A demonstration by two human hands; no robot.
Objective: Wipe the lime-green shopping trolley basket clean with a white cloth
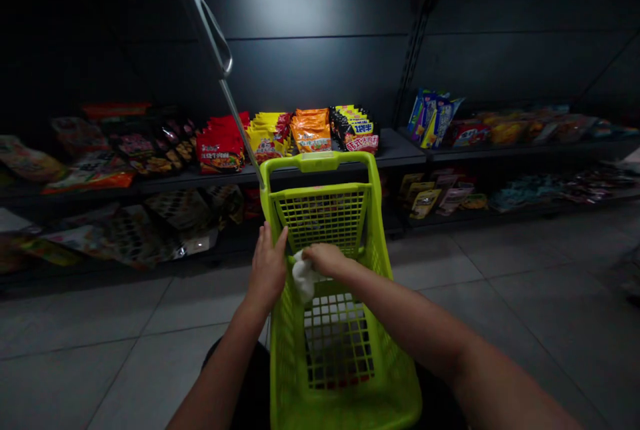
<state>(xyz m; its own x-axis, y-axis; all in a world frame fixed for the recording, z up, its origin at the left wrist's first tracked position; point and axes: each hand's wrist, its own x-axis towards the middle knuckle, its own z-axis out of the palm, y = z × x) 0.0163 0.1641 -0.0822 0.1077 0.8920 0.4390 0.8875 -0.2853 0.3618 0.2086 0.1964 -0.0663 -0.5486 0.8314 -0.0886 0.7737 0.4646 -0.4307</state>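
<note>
A lime-green plastic shopping basket [380, 263] stands on the floor in front of me, its mesh walls and bottom bare. My left hand [267, 267] grips the basket's left rim, thumb inside. My right hand [325, 259] reaches inside the basket, closed on a white cloth [303, 278] pressed against the inner left wall. A grey metal pull handle [213, 33] rises from the basket's far left corner up to the left.
Dark shelves run along the wall, with red snack packs [221, 145], yellow packs [267, 135], orange packs [311, 130] and more packets [435, 117] to the right. The floor [500, 297] is grey tile.
</note>
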